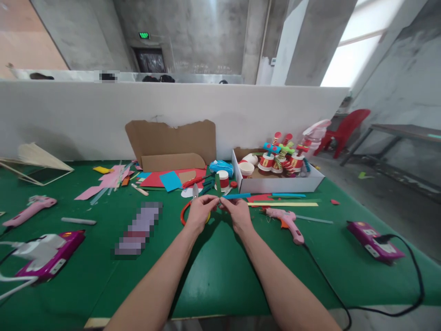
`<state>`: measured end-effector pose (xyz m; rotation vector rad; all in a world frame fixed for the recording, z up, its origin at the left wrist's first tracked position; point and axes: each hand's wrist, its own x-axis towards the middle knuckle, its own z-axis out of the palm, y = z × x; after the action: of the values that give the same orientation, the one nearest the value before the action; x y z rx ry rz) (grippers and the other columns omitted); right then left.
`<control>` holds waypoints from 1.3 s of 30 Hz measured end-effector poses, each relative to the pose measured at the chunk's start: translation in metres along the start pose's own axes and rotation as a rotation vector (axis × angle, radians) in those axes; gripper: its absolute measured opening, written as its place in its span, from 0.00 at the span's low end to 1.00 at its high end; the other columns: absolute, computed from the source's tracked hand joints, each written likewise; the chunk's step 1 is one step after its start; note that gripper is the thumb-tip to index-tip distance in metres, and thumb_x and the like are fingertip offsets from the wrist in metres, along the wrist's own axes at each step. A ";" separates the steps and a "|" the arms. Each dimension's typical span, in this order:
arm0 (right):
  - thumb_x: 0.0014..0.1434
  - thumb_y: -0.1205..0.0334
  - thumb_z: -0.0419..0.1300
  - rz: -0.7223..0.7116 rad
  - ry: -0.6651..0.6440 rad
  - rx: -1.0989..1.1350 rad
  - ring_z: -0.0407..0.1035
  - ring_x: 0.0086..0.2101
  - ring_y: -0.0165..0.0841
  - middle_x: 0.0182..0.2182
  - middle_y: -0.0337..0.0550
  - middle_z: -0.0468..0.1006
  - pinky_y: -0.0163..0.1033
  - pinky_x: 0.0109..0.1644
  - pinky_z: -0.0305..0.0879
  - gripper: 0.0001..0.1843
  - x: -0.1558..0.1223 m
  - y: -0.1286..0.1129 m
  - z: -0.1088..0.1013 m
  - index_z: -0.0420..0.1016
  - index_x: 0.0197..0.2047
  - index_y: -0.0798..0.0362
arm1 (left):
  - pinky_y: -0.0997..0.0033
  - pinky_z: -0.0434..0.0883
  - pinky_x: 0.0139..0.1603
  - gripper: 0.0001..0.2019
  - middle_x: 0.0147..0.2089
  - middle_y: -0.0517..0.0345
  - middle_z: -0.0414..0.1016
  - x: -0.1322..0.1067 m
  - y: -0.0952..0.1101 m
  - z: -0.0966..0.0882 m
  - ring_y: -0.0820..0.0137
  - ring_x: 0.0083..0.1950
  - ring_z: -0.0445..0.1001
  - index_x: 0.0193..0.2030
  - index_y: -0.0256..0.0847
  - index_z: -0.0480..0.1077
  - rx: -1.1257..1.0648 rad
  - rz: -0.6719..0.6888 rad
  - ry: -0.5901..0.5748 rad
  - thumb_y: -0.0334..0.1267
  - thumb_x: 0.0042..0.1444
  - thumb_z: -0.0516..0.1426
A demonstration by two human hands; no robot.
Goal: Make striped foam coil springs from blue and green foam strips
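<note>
In the middle of the view, my left hand point(202, 212) and my right hand point(236, 212) meet fingertip to fingertip in a pinch. From between them a green paper strip point(218, 183) stands up, and a blue paper strip point(237, 196) runs out to the right. The two strips meet at the fingertips, where the join is mostly hidden. Scissors with an orange handle point(183, 214) lie beside and partly behind my left hand. Just beyond the hands is a red and white paper cup point(223, 179), with dark green folded paper point(207, 186) to its left.
Right of my hands lies a pink glue gun point(287, 223), its cord trailing to the front edge. A white box point(275, 186) holds several decorated cups. Another glue gun point(31, 212) and a purple power strip point(51, 257) are at left; coloured paper point(170, 181) lies behind.
</note>
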<state>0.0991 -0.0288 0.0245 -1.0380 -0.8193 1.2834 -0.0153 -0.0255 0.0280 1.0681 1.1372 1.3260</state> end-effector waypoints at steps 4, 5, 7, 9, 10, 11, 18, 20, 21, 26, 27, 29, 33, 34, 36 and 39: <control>0.36 0.56 0.69 -0.006 -0.009 -0.041 0.67 0.22 0.28 0.19 0.39 0.75 0.36 0.32 0.67 0.12 -0.001 0.000 -0.001 0.76 0.22 0.56 | 0.75 0.62 0.25 0.14 0.19 0.59 0.71 0.001 -0.002 -0.001 0.76 0.22 0.64 0.22 0.37 0.74 0.021 0.006 0.017 0.46 0.34 0.66; 0.36 0.56 0.69 -0.003 -0.012 -0.042 0.67 0.22 0.28 0.19 0.39 0.75 0.36 0.32 0.67 0.12 -0.001 0.000 -0.001 0.77 0.22 0.56 | 0.76 0.62 0.25 0.14 0.19 0.59 0.71 0.000 -0.001 -0.001 0.76 0.22 0.64 0.22 0.37 0.74 0.025 0.002 0.019 0.46 0.34 0.66; 0.37 0.56 0.69 0.007 -0.017 -0.038 0.67 0.22 0.28 0.18 0.39 0.75 0.36 0.32 0.67 0.12 -0.001 0.000 -0.001 0.77 0.23 0.56 | 0.75 0.62 0.25 0.13 0.19 0.59 0.71 0.000 -0.001 -0.001 0.76 0.22 0.64 0.22 0.37 0.74 0.022 -0.006 0.021 0.45 0.34 0.66; 0.37 0.56 0.69 0.020 -0.017 -0.022 0.67 0.22 0.27 0.18 0.39 0.75 0.35 0.32 0.67 0.12 -0.001 0.000 -0.001 0.77 0.22 0.56 | 0.75 0.63 0.26 0.14 0.20 0.58 0.72 0.000 0.000 0.000 0.75 0.22 0.65 0.23 0.37 0.75 0.008 -0.012 0.019 0.45 0.33 0.66; 0.37 0.56 0.69 0.026 -0.013 -0.010 0.67 0.21 0.27 0.18 0.38 0.75 0.35 0.33 0.67 0.12 -0.001 0.000 -0.001 0.77 0.22 0.56 | 0.75 0.63 0.26 0.14 0.21 0.58 0.72 0.000 0.000 0.000 0.75 0.23 0.65 0.24 0.37 0.75 -0.002 -0.015 0.019 0.46 0.32 0.66; 0.36 0.56 0.69 0.032 -0.011 0.002 0.67 0.21 0.27 0.18 0.38 0.75 0.35 0.33 0.67 0.12 -0.001 0.000 -0.001 0.77 0.22 0.56 | 0.75 0.63 0.26 0.15 0.21 0.58 0.73 0.000 0.000 0.000 0.75 0.23 0.65 0.24 0.37 0.75 -0.012 -0.018 0.019 0.46 0.32 0.67; 0.35 0.57 0.71 0.045 -0.021 0.038 0.67 0.21 0.27 0.18 0.38 0.75 0.35 0.32 0.68 0.13 -0.001 0.000 -0.001 0.76 0.23 0.56 | 0.75 0.63 0.26 0.14 0.19 0.59 0.71 0.002 -0.004 0.000 0.76 0.22 0.64 0.23 0.36 0.75 -0.036 -0.016 0.031 0.45 0.32 0.67; 0.35 0.56 0.71 0.047 -0.017 0.054 0.68 0.21 0.27 0.18 0.38 0.75 0.35 0.33 0.68 0.14 -0.001 0.000 -0.001 0.76 0.23 0.56 | 0.75 0.62 0.26 0.14 0.19 0.59 0.70 0.002 -0.005 -0.001 0.76 0.22 0.64 0.23 0.36 0.75 -0.043 -0.018 0.030 0.45 0.32 0.67; 0.35 0.56 0.71 0.049 -0.016 0.054 0.68 0.21 0.27 0.18 0.38 0.75 0.36 0.32 0.68 0.14 -0.001 0.000 -0.001 0.76 0.23 0.56 | 0.75 0.62 0.26 0.15 0.20 0.59 0.71 0.002 -0.004 -0.001 0.76 0.22 0.65 0.24 0.36 0.75 -0.050 -0.022 0.025 0.44 0.31 0.67; 0.36 0.55 0.70 0.048 -0.030 -0.022 0.67 0.20 0.27 0.17 0.39 0.75 0.34 0.31 0.67 0.14 0.000 0.004 -0.001 0.76 0.21 0.57 | 0.75 0.63 0.26 0.18 0.23 0.59 0.72 0.003 -0.001 -0.003 0.76 0.24 0.67 0.27 0.36 0.74 -0.137 -0.073 0.010 0.46 0.30 0.68; 0.36 0.55 0.70 0.050 -0.036 -0.037 0.67 0.20 0.27 0.17 0.39 0.75 0.35 0.30 0.67 0.14 0.000 0.004 -0.001 0.76 0.21 0.57 | 0.75 0.63 0.26 0.18 0.23 0.60 0.71 0.003 -0.001 -0.004 0.76 0.24 0.66 0.26 0.36 0.74 -0.142 -0.073 0.017 0.47 0.30 0.68; 0.36 0.55 0.70 0.056 -0.048 -0.049 0.67 0.20 0.27 0.17 0.39 0.75 0.35 0.30 0.67 0.13 -0.001 0.005 0.000 0.76 0.21 0.57 | 0.76 0.62 0.25 0.18 0.21 0.61 0.69 0.004 -0.001 -0.005 0.77 0.23 0.65 0.25 0.36 0.73 -0.135 -0.059 0.030 0.47 0.30 0.68; 0.36 0.57 0.70 0.065 -0.047 -0.029 0.68 0.20 0.28 0.17 0.39 0.75 0.35 0.30 0.67 0.13 -0.003 0.004 0.002 0.76 0.21 0.57 | 0.76 0.61 0.24 0.18 0.20 0.62 0.68 0.006 -0.004 -0.007 0.78 0.21 0.63 0.23 0.36 0.72 -0.128 -0.039 0.043 0.47 0.31 0.68; 0.35 0.57 0.70 0.066 -0.044 -0.027 0.67 0.20 0.27 0.17 0.38 0.74 0.35 0.30 0.67 0.13 -0.003 0.004 0.002 0.76 0.21 0.57 | 0.76 0.61 0.24 0.17 0.19 0.62 0.68 0.007 -0.004 -0.007 0.78 0.21 0.63 0.23 0.36 0.72 -0.128 -0.038 0.045 0.47 0.31 0.68; 0.36 0.57 0.70 0.070 -0.044 -0.027 0.68 0.20 0.27 0.17 0.38 0.75 0.34 0.30 0.67 0.13 -0.004 0.003 0.002 0.76 0.21 0.58 | 0.76 0.60 0.24 0.17 0.19 0.62 0.68 0.007 -0.005 -0.007 0.78 0.21 0.63 0.23 0.36 0.72 -0.125 -0.033 0.049 0.47 0.31 0.68; 0.36 0.57 0.70 0.080 -0.057 -0.029 0.68 0.20 0.27 0.17 0.38 0.75 0.35 0.31 0.68 0.13 -0.004 0.003 0.002 0.76 0.22 0.58 | 0.76 0.61 0.24 0.17 0.19 0.62 0.68 0.007 -0.004 -0.008 0.78 0.21 0.63 0.23 0.35 0.72 -0.118 -0.019 0.048 0.47 0.31 0.68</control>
<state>0.0960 -0.0321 0.0224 -1.0704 -0.8491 1.3777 -0.0227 -0.0187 0.0225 0.9418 1.0873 1.3924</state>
